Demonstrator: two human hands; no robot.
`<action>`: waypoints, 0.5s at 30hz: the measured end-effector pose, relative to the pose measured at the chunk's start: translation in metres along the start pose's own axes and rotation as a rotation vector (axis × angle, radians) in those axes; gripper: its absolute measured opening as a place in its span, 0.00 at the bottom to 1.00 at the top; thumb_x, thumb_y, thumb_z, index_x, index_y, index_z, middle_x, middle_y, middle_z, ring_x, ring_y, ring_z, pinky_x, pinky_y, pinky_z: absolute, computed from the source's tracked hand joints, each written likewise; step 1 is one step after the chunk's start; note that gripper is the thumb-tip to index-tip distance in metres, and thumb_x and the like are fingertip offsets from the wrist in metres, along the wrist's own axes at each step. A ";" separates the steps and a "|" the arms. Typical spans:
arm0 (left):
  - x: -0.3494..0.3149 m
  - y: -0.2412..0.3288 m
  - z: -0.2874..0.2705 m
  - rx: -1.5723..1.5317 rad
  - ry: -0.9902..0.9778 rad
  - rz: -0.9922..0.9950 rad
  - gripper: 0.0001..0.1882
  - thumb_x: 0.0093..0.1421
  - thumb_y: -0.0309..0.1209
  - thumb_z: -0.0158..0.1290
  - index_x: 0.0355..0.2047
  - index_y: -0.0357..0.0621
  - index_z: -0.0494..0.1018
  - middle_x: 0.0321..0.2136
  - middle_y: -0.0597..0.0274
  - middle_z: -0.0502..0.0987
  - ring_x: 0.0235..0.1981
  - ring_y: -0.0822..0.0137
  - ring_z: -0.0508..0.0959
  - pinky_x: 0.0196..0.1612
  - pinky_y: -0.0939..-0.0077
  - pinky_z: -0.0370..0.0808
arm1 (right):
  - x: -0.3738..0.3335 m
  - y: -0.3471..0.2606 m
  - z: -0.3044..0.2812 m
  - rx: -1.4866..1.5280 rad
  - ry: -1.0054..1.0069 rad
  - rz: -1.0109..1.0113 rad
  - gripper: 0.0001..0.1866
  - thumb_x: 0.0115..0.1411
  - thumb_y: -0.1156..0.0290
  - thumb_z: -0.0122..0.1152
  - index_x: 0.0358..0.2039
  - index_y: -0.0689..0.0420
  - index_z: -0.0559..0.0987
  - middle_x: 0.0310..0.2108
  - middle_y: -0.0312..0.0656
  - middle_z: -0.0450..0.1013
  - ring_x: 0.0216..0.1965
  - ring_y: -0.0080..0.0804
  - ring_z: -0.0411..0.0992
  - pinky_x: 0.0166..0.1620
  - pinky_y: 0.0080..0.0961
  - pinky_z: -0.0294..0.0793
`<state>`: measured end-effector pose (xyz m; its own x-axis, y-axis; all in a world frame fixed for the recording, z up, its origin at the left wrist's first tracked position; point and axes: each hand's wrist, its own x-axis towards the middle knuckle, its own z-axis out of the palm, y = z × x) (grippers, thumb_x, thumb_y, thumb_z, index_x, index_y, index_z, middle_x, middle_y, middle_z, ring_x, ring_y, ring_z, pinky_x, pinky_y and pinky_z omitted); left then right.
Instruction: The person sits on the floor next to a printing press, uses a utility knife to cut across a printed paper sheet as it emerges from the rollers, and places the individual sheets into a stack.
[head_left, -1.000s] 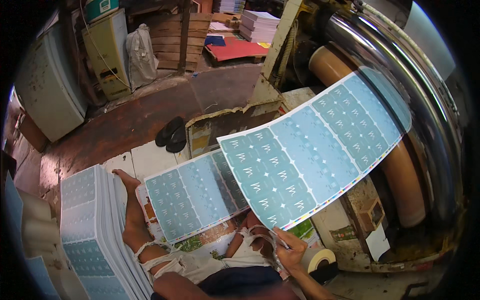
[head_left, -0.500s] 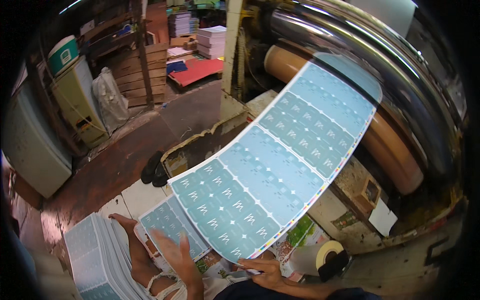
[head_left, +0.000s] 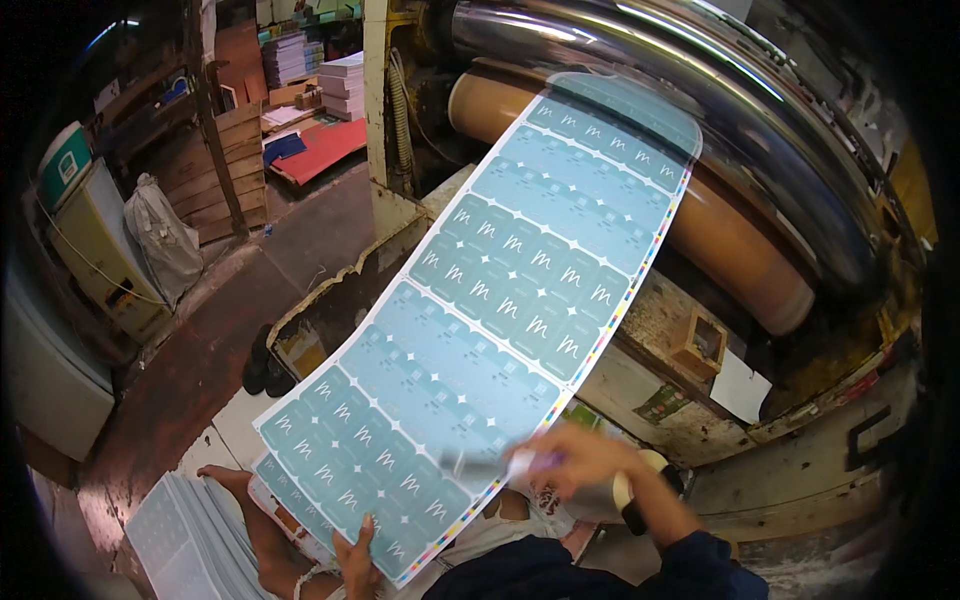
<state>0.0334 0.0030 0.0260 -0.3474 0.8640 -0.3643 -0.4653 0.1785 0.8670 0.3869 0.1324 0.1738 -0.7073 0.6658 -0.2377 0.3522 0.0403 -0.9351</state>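
Note:
A long printed sheet point(head_left: 470, 320) in teal and pale blue hangs from the rollers down toward my lap. My left hand point(head_left: 357, 562) grips its lower edge, the thumb lying on the printed face. My right hand point(head_left: 585, 462), smeared by motion, is closed around a knife point(head_left: 530, 462) with a white and purple handle. The knife's grey blade points left across the sheet near its right edge; whether it touches the paper I cannot tell. Beneath the lower end, part of another printed sheet point(head_left: 275, 485) shows. To the left stands a stack of printed sheets point(head_left: 185, 540).
Above are a large chrome roller point(head_left: 600, 55) and a brown roller point(head_left: 745, 255). A small wooden box point(head_left: 700, 343) and white paper point(head_left: 742, 385) sit on the machine's ledge. A bare leg point(head_left: 265, 535) lies beside the stack. Dark shoes point(head_left: 262, 368) stand on the floor.
The sheet has come farther down from the rollers. My left hand, open and raised before, now holds its lower edge. My right hand has left the bottom edge and moved upward with the knife.

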 end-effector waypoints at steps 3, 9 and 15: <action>0.005 -0.018 -0.068 0.060 0.049 0.005 0.27 0.58 0.27 0.60 0.55 0.34 0.62 0.42 0.54 0.76 0.38 0.63 0.78 0.40 0.70 0.77 | -0.005 -0.020 -0.065 -0.166 0.835 0.085 0.13 0.65 0.67 0.53 0.43 0.61 0.78 0.23 0.39 0.75 0.15 0.23 0.70 0.19 0.20 0.72; -0.001 -0.019 -0.137 0.012 -0.051 0.036 0.31 0.54 0.26 0.62 0.55 0.32 0.62 0.44 0.53 0.75 0.41 0.61 0.77 0.45 0.71 0.75 | -0.025 0.059 -0.172 -0.017 1.511 -0.221 0.17 0.66 0.59 0.55 0.41 0.62 0.79 0.22 0.37 0.74 0.13 0.18 0.65 0.16 0.16 0.64; -0.025 -0.002 -0.170 0.146 0.091 -0.016 0.30 0.55 0.28 0.61 0.56 0.33 0.61 0.45 0.52 0.73 0.40 0.61 0.77 0.45 0.70 0.75 | -0.010 0.089 -0.157 0.008 1.458 -0.105 0.18 0.66 0.58 0.56 0.42 0.62 0.78 0.21 0.38 0.74 0.13 0.18 0.67 0.16 0.17 0.63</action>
<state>-0.0947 -0.0993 -0.0245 -0.4163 0.8153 -0.4024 -0.3509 0.2642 0.8984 0.5218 0.2462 0.1340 0.5076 0.8087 0.2971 0.3323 0.1344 -0.9336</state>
